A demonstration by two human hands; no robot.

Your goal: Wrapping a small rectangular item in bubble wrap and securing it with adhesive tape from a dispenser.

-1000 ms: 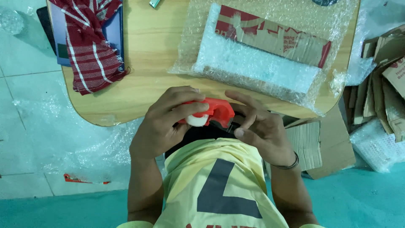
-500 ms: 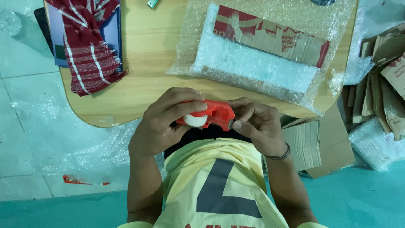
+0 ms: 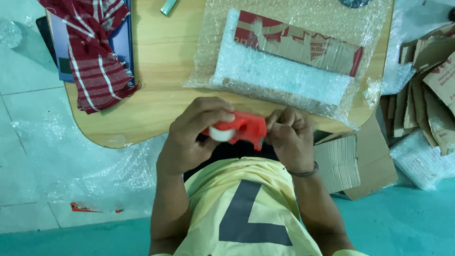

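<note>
Two hands meet at the near edge of a wooden table [image 3: 166, 71], both on a red tape dispenser [image 3: 244, 129] held just above the person's lap. The left hand [image 3: 192, 137] wraps its fingers around the dispenser's white roll end, gripping it firmly. The right hand [image 3: 290, 137] pinches at the dispenser's right end with curled fingers, a thin bracelet [image 3: 303, 171] on its wrist. Just beyond the hands, on the table's right half, lies a cardboard piece [image 3: 303, 45] half covered in bubble wrap [image 3: 284, 80]. At the far left, a red checked cloth [image 3: 95, 57] drapes over a blue flat object [image 3: 121, 38]. Folded cardboard [image 3: 355, 161] sits on the floor to the right, with more scraps farther right.
</note>
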